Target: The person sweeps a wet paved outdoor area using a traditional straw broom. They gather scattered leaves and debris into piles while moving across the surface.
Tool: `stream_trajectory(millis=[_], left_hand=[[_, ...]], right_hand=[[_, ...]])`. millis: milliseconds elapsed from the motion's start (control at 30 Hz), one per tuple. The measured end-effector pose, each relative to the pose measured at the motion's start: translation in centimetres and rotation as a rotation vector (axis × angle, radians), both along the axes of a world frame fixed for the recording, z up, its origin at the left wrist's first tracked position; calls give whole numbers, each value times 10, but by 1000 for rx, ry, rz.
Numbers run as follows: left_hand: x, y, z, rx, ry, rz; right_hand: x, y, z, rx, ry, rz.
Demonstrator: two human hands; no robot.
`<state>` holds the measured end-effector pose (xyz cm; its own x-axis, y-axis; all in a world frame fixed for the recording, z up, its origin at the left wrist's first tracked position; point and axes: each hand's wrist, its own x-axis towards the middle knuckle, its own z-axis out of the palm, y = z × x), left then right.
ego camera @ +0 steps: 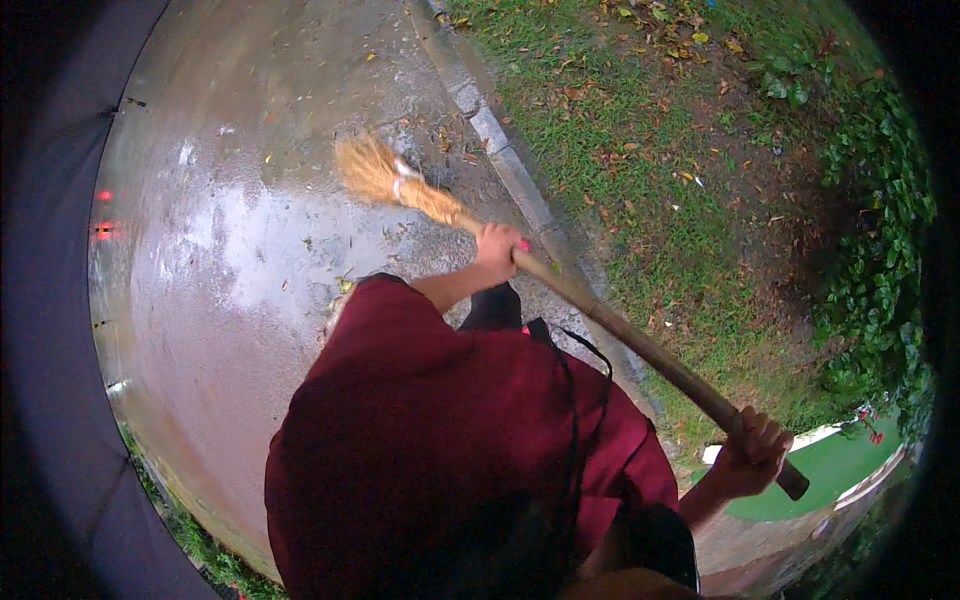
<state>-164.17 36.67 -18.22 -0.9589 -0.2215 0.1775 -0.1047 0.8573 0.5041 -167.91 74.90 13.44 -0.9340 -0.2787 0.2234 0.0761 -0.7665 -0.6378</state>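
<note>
A broom with straw-like bristles (367, 169) and a long wooden handle (630, 335) lies slantwise across the view. Its bristle head is over the wet pavement at the upper left, somewhat blurred. My left hand (496, 249) is closed round the lower part of the handle, just behind the bristles. Near the handle's far end, at the lower right, my right hand (754, 450) grips it, with a short stub of wood showing past the fist. Fallen leaves (446, 141) lie on the pavement between the bristles and the curb.
A stone curb (491, 135) runs between the wet pavement (217, 262) and a grass strip (630, 150) with scattered leaves. Leafy bushes (874, 300) stand at the right. A green surface with a white edge (840, 469) lies at the lower right.
</note>
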Motion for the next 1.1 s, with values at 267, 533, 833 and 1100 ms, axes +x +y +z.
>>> stream_trajectory(millis=[267,533,833,1100], left_hand=[[-123,123,64,309,380,-328],[-202,158,162,153,576,-376],[-24,-37,107,-100,45,69],[86,-220,-28,-108,-133,486]], right_hand=[[131,100,70,457,-110,-729],[138,118,79,431,261,-844],[-9,14,0,293,-21,-443],[-65,-249,-50,232,-59,183]])
